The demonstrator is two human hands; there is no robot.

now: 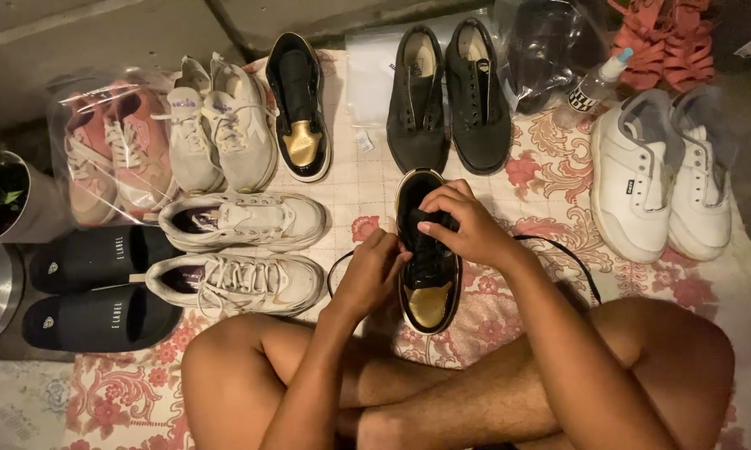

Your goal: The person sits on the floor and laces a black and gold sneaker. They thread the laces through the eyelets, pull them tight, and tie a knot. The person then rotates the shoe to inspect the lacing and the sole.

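Note:
A black shoe with a gold toe cap (430,300) lies on the floral cloth (550,183) just in front of my crossed legs. My left hand (371,275) grips its left side near the laces. My right hand (463,221) rests on top of the tongue, fingers curled on the black lace. A loose black lace (559,246) loops out to the right of the shoe. Its matching shoe (299,108) lies farther back to the left.
A pair of black lace-up shoes (446,96) sits behind. White sneakers (663,171) are at right, cream sneakers (238,250) and black slides (100,287) at left, bagged pink sneakers (117,154) far left, a small bottle (596,83) at the back.

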